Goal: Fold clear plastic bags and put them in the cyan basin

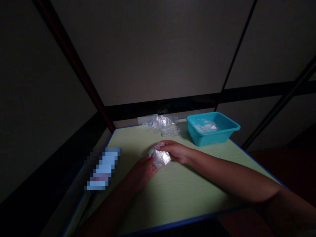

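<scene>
A crumpled clear plastic packet (pixel 163 158) is held between both hands above the middle of the table. My left hand (pixel 145 168) grips its lower left side, with the thumb on top. My right hand (pixel 172 150) holds it from the upper right, its thumb pressed across the plastic and the fingers behind it. What the packet contains, if anything, is too unclear to tell. Beyond the hands, a loose pile of clear plastic bags (pixel 161 121) lies at the table's back edge, with a flat clear packet (pixel 171 131) just in front of it.
A turquoise plastic basin (pixel 209 138) with clear plastic inside stands at the back right of the pale green, blue-edged table (pixel 172 200). At the left edge is a pixelated, bright rectangular object (pixel 105 168). Panelled walls rise behind and at the left.
</scene>
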`<state>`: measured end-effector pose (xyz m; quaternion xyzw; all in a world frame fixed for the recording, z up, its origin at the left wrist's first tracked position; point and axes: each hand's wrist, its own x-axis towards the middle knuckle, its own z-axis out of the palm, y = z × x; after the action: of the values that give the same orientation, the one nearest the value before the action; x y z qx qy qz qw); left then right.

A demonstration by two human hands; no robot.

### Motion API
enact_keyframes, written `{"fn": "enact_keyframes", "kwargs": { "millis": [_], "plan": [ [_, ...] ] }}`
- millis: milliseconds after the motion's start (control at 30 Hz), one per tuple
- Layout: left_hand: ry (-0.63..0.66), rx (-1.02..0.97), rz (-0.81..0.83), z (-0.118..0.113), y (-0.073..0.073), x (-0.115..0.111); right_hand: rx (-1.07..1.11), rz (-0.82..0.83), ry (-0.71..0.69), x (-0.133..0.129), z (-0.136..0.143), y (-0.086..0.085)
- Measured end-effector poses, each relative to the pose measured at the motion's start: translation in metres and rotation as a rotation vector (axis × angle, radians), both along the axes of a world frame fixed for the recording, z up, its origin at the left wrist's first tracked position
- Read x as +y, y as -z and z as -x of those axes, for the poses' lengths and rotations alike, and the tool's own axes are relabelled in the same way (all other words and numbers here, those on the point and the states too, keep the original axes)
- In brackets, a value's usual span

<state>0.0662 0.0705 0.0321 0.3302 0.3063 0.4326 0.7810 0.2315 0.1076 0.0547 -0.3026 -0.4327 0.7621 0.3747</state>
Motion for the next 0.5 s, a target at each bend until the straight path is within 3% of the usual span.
{"fn": "enact_keyframes", "kwargs": {
  "millis": [300,500],
  "plan": [
    [0.023,0.202,0.047,0.003,0.006,0.0,-0.162,-0.1,-0.001,0.004,-0.011,-0.013],
    [0.097,0.25,0.023,0.001,-0.003,-0.006,-0.292,-0.241,-0.077,0.003,-0.013,-0.015]
  ]
}}
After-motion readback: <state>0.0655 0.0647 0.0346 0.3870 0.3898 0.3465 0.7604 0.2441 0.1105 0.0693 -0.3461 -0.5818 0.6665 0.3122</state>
